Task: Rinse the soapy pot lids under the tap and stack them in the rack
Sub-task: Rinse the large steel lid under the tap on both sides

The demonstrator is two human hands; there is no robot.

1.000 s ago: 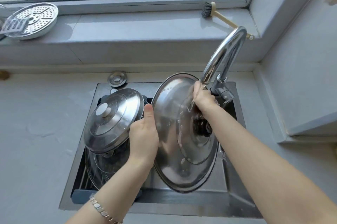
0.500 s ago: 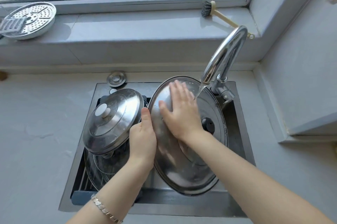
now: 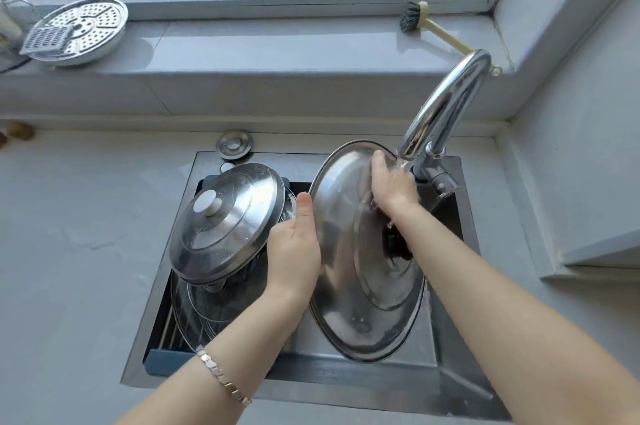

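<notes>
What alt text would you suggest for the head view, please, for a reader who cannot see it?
A person rinses a large steel lid, held tilted over the sink: the left hand grips its left rim, the right hand rests on its upper face under the running tap. Beside it, a second lid with a white knob rests in the rack.
</notes>
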